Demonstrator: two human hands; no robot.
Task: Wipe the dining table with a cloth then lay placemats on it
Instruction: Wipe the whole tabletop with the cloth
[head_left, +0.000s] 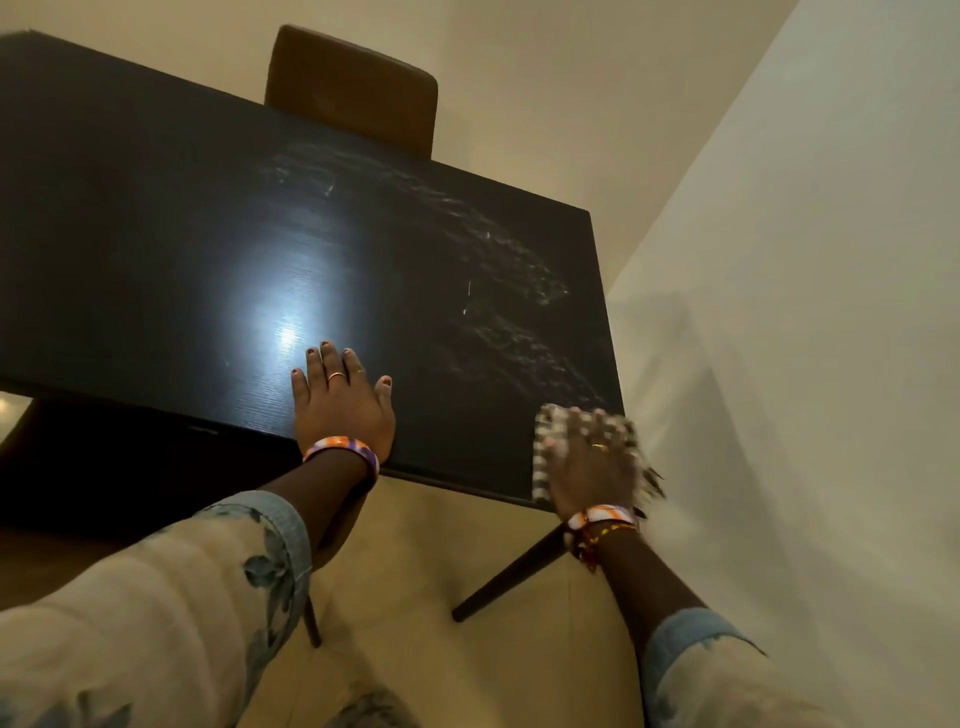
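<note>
The left hand (340, 405) lies flat on the dark table (156, 234) near its front edge, fingers (327, 358) slightly spread and the thumb held out to the side. The right hand (589, 460) presses a checked cloth (545, 441) onto the table's near right corner; the cloth shows beyond and beside its fingertips, which are too blurred to tell whether they are spread or together. Pale wipe streaks (519, 270) lie on the top beyond both hands' fingertips, and a brown chair (353, 88) stands at the far edge.

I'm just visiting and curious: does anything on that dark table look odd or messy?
Yes. Whitish streaks arc across the table toward its right end, like wet smears. The right hand presses a cloth at the near corner.
</note>
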